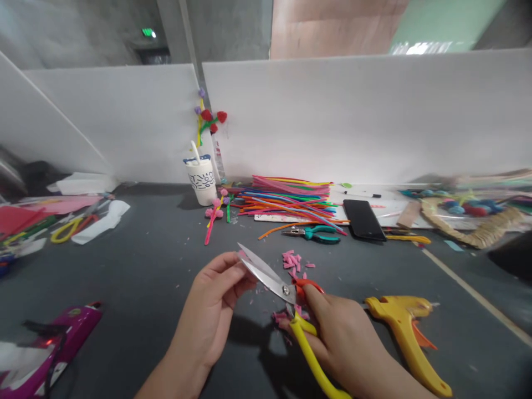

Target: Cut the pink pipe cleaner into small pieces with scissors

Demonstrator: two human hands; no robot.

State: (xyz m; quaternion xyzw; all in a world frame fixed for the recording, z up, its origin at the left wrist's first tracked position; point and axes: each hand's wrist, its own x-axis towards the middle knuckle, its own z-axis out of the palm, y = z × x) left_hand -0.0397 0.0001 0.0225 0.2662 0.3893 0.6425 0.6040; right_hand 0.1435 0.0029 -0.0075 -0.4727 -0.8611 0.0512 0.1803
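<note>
My right hand (341, 338) grips the yellow and red handles of a pair of scissors (272, 279), whose steel blades point up and left. My left hand (214, 302) is pinched at the blade tips, its fingers closed on a tiny pink scrap that I can barely make out. Small pink cut pieces (293, 260) lie scattered on the dark grey table (153, 266) just beyond the blades, with more beneath them.
A yellow glue gun (405, 327) lies right of my right hand. A magenta glue gun (62, 330) lies at lower left. Behind are a pile of coloured pipe cleaners (291, 200), teal pliers (318, 234), a black phone (363, 219), a white cup (202, 178) and white partition walls.
</note>
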